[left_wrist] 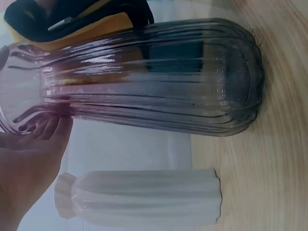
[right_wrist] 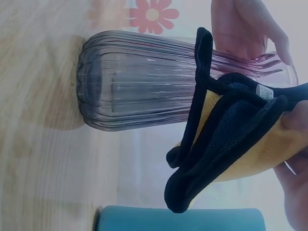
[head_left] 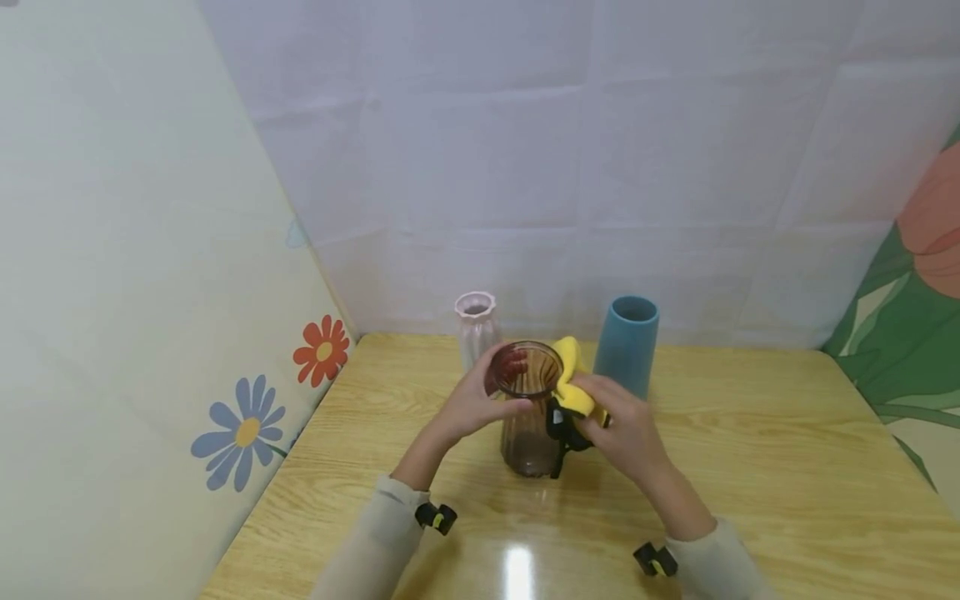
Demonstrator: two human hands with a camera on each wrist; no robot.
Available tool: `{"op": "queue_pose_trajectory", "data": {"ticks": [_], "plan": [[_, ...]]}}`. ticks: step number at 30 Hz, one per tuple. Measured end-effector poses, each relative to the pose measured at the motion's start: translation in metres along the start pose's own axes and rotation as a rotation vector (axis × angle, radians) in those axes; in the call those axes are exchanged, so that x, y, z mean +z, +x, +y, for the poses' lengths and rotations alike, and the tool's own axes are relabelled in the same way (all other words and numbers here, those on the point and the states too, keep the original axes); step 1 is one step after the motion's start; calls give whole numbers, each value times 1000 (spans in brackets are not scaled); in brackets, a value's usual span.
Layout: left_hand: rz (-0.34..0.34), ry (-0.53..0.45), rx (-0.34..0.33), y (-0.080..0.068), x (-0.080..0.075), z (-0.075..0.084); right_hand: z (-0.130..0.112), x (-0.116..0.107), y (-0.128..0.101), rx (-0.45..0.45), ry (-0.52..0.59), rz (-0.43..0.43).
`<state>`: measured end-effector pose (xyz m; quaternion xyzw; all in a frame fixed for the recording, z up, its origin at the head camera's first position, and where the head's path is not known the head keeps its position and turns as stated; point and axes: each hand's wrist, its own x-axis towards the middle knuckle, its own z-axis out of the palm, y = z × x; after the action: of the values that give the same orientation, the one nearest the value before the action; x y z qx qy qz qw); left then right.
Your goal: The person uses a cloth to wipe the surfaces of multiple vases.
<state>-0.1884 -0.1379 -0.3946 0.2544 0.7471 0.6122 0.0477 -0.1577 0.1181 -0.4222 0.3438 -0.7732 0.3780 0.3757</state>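
Note:
A smoky ribbed glass vase [head_left: 528, 417] stands upright in the middle of the wooden table [head_left: 787, 467]. My left hand [head_left: 483, 398] grips its neck from the left, fingers curled round the rim. In the left wrist view the glass vase [left_wrist: 154, 77] fills the frame with my left hand [left_wrist: 29, 163] at its mouth. My right hand [head_left: 611, 421] holds a folded yellow and black cloth [head_left: 572, 385] against the right side of the rim. In the right wrist view the cloth [right_wrist: 226, 139] hangs beside the glass vase [right_wrist: 139, 82].
A pale pink ribbed vase [head_left: 476, 323] stands just behind the glass vase to the left, and a blue vase [head_left: 627, 342] behind to the right. A white wall closes the back, and flowered panels stand on both sides. Bare tabletop lies at front and right.

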Motion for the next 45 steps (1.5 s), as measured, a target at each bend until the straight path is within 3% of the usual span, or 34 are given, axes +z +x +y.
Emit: {"op": "queue_pose_trajectory", "data": {"ticks": [7, 14, 29, 45], "plan": [[-57, -17, -28, 0, -8, 2, -1, 8, -3, -4, 9, -16], [-85, -40, -27, 0, -8, 1, -3, 14, -10, -14, 25, -108], [-102, -67, -23, 2, -10, -5, -2, 17, -21, -1, -37, -206], [-102, -58, -3, 2, -8, -4, 3, 19, -33, 82, -62, -364]]}}
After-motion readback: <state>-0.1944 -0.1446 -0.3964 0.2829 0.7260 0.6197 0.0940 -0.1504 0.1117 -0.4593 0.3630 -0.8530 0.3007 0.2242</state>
